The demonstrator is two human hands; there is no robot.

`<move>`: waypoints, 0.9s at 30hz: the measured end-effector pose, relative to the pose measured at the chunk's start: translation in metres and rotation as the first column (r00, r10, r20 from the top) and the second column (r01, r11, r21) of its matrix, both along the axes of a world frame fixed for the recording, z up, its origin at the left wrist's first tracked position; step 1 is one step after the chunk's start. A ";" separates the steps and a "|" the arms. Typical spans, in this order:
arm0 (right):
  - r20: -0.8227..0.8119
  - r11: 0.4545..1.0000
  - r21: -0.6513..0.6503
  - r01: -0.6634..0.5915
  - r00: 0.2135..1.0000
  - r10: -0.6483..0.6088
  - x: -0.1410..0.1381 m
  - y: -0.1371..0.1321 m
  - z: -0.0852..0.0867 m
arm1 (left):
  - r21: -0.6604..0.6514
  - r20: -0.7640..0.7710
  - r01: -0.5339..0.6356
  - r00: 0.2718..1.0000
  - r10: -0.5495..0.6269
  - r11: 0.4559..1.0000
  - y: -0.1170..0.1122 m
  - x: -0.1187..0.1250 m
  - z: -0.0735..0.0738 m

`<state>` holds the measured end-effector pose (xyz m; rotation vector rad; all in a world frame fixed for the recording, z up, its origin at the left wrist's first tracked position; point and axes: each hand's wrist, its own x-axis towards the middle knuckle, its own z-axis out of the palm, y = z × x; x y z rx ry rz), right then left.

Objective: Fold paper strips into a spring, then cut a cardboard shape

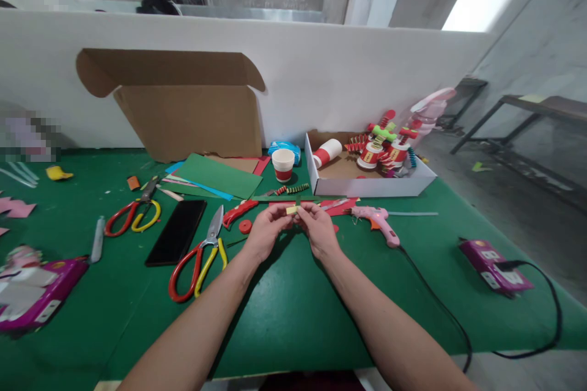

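Over the middle of the table, my left hand [263, 232] and my right hand [321, 231] meet fingertip to fingertip. Both are closed in a pinch on a small pale-yellow paper strip [291, 211], which looks folded. A green strip shows just behind the fingers; whether it joins the yellow one I cannot tell. Beyond my hands lie red paper [348, 206] and folded red and green paper springs [297, 188]. A red disc [245, 226] and a red-handled cutter [238, 212] lie left of my left hand. Right of my right hand is a pink glue gun [376, 220] with a glue stick in it.
Scissors [198, 266], a black phone [177, 233] and more scissors [137, 211] lie to the left. Coloured paper sheets [220, 174], a paper cup [283, 166] and a white box [373, 187] of cup figures stand behind. A cabled purple power strip [495, 266] sits right.
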<state>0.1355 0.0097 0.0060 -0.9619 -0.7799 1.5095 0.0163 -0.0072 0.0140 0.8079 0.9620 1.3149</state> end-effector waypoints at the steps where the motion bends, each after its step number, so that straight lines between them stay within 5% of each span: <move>1: -0.003 1.000 -0.001 0.003 1.000 -0.003 0.000 0.000 0.000 | 0.005 0.000 0.014 1.000 -0.014 1.000 -0.001 0.000 0.001; 21: 0.003 0.987 -0.048 -0.155 0.988 0.156 0.000 -0.005 0.004 | 0.031 -0.197 -0.060 0.978 0.065 0.998 0.003 -0.006 -0.002; 27: -0.010 0.991 -0.040 -0.127 0.992 0.127 0.000 -0.004 0.002 | -0.027 -0.131 -0.055 0.990 0.051 0.998 0.004 -0.007 -0.002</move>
